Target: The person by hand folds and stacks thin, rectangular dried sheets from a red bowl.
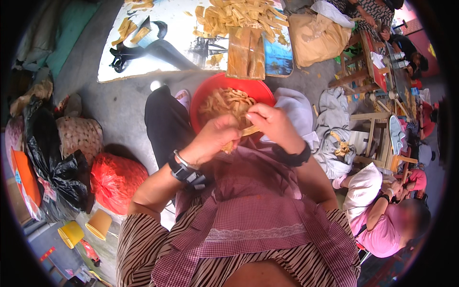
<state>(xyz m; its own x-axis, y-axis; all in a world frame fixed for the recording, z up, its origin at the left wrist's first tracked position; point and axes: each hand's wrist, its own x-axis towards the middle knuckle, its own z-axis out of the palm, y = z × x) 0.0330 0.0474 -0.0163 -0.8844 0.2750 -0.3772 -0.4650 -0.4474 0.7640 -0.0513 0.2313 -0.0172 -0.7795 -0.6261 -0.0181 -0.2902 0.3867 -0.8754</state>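
My left hand (220,134) is closed around a tan, flat strip (250,130), one end of which shows below the fingers. At the strip's other end is my right hand (274,123), with thumb and forefinger close together; whether they pinch it is hard to see. Both hands are over the near side of a red plastic basin (208,86) between my knees, which holds many similar strips (227,102). Beyond the basin, a wooden board (246,53) overhangs the edge of a low table (107,68), and a pile of tan strips (240,14) lies behind it.
A brown bag (315,39) stands right of the table. Wooden stools (373,136) and grey cloth (333,132) lie to the right, near a seated person in pink (376,226). Red (116,183) and black plastic bags (68,175) sit at the left, above two yellowish buckets (71,234).
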